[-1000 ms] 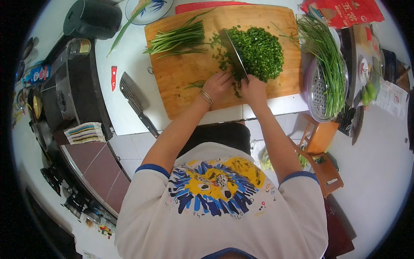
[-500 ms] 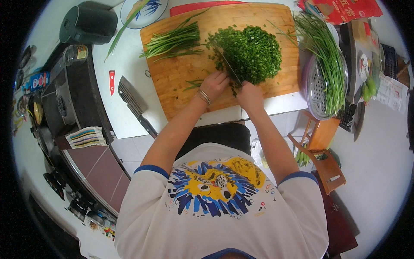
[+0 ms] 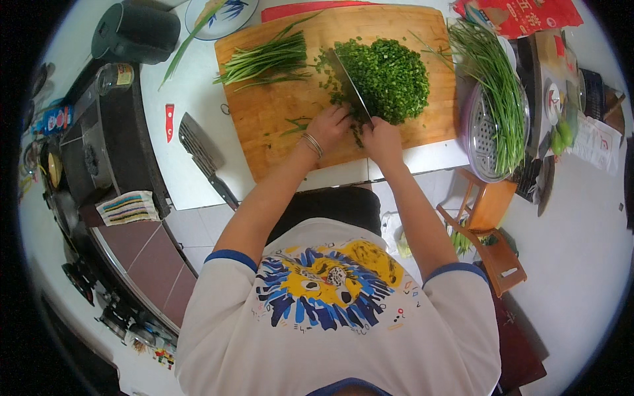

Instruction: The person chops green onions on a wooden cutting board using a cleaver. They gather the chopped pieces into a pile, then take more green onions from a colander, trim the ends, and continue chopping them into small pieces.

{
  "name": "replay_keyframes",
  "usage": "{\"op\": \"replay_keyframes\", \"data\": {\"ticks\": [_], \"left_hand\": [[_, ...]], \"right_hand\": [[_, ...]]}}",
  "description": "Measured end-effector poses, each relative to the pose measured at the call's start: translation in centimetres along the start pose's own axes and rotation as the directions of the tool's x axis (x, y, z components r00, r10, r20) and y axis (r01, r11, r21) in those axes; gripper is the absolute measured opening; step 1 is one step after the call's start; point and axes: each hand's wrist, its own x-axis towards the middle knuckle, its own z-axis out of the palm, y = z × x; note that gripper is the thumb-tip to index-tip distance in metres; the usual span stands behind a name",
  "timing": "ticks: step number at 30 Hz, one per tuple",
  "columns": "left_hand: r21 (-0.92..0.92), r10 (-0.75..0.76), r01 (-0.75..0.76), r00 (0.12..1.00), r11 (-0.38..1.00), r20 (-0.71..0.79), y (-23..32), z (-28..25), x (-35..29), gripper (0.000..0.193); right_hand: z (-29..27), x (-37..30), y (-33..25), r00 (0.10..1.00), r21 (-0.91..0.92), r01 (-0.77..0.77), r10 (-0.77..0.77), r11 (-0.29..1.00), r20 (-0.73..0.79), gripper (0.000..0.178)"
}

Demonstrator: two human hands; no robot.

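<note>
My right hand is closed around the handle of a kitchen knife, whose broad blade points away and slightly left over the board. My left hand rests on the wooden cutting board just left of the blade. Its fingers are curled and bunched close to the blade; whatever lies under them is hidden. To the blade's right is a large heap of finely chopped green chives. Uncut lengths of chives lie in a bundle at the board's far left, with loose scraps between the bundle and my left hand.
A second, slotted knife and a red-handled peeler lie left of the board. On the right, long chives overhang a colander. A patterned plate stands at the far left, and a wooden chair at the lower right.
The knife blade has lifted and tilted, so more of its flat side shows. My left hand stays beside it, its fingers a little lower and looser. The chives look unchanged.
</note>
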Motion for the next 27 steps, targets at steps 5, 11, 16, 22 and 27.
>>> {"op": "replay_keyframes", "data": {"ticks": [5,11,16,22,27], "left_hand": [[0.025,0.015,-0.014,0.999,1.0,-0.043,-0.2,0.3,-0.2,0.021],[0.026,0.025,-0.024,0.999,0.999,-0.038,-0.2,0.2,-0.2,0.025],[-0.037,0.03,-0.028,0.998,0.999,0.061,-1.0,0.9,-1.2,0.032],[-0.062,0.092,-0.089,0.995,0.994,0.045,-0.3,0.1,0.2,0.036],[-0.017,0.06,-0.059,0.998,0.998,0.027,-0.4,1.5,0.3,0.036]], "right_hand": [[0.3,-0.8,0.1,0.998,-0.086,-0.037,0.041,0.996,0.047,0.018],[1.3,0.3,0.0,0.989,-0.105,-0.102,0.112,0.989,0.094,0.016],[1.6,1.1,-1.9,0.989,-0.067,-0.147,0.148,0.987,0.011,0.018],[0.9,1.0,0.6,0.994,0.032,-0.053,0.056,0.998,-0.096,0.022],[0.0,-0.4,1.3,0.999,0.007,-0.005,0.006,1.0,-0.039,0.023]]}}
